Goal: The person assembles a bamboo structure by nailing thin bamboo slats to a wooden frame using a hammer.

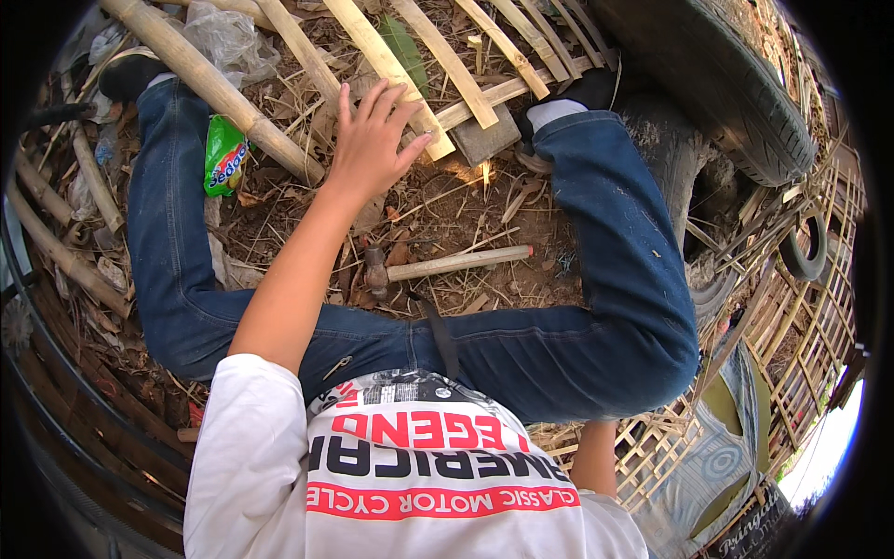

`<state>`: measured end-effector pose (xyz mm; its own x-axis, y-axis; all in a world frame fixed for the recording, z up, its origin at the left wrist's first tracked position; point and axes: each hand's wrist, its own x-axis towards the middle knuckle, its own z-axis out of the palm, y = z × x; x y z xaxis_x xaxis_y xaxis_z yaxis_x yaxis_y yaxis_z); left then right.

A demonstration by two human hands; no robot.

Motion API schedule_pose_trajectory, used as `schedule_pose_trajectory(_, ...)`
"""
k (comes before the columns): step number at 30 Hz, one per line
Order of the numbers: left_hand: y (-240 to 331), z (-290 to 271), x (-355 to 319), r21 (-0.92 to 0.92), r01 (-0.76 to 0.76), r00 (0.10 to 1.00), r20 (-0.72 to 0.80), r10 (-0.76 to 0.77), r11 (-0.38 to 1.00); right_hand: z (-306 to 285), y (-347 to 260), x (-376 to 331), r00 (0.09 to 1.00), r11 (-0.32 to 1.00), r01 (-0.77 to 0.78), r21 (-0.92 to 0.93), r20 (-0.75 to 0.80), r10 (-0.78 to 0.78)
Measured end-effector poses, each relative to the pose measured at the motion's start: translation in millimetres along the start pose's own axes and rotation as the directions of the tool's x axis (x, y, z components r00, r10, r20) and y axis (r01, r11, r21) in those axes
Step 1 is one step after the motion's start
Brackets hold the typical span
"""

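Observation:
My left hand [372, 140] reaches forward with fingers spread, its fingertips resting on a flat bamboo slat [391, 65] of a lattice lying on the ground. It holds nothing. A thick round bamboo pole [214, 88] runs diagonally just left of the hand. A hammer [447, 264] with a wooden handle lies on the dirt between my legs, its head pointing left. My right forearm [596, 456] drops behind me at the lower right, and the hand itself is out of sight.
I sit with blue-jeaned legs [615, 261] spread on littered soil. A grey block [484, 140] sits under the slats. A green snack wrapper [223, 154] lies at left. Tyres [717, 84] lie at the upper right, bamboo lattice panels [801, 317] at the right.

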<state>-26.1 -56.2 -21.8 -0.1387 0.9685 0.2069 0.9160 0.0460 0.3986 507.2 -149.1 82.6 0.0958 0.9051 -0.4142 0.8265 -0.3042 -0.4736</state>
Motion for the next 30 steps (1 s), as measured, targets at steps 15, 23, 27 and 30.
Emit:
schedule_pose_trajectory(15,0.4,-7.9,1.3,-0.053,0.049,0.998,0.046,-0.046,0.997,27.2,-306.7,88.1,0.844,0.537,0.458,0.708,-0.156,-0.514)
schedule_pose_trajectory(23,5.9,-23.4,8.1,-0.097,0.075,0.992,0.106,-0.065,0.992,191.1,-338.7,157.1,0.984,0.453,0.074,0.888,0.010,-0.179)
schedule_pose_trajectory(27,15.6,-45.7,22.5,-0.112,0.074,0.984,0.168,-0.054,0.991,192.5,-320.9,178.0,0.979,0.608,0.142,0.781,-0.020,-0.203)
schedule_pose_trajectory(30,23.5,-37.6,37.0,-0.063,0.010,0.982,0.191,0.003,0.998,193.3,-318.9,190.3,0.965,0.706,0.228,0.671,-0.058,-0.257)
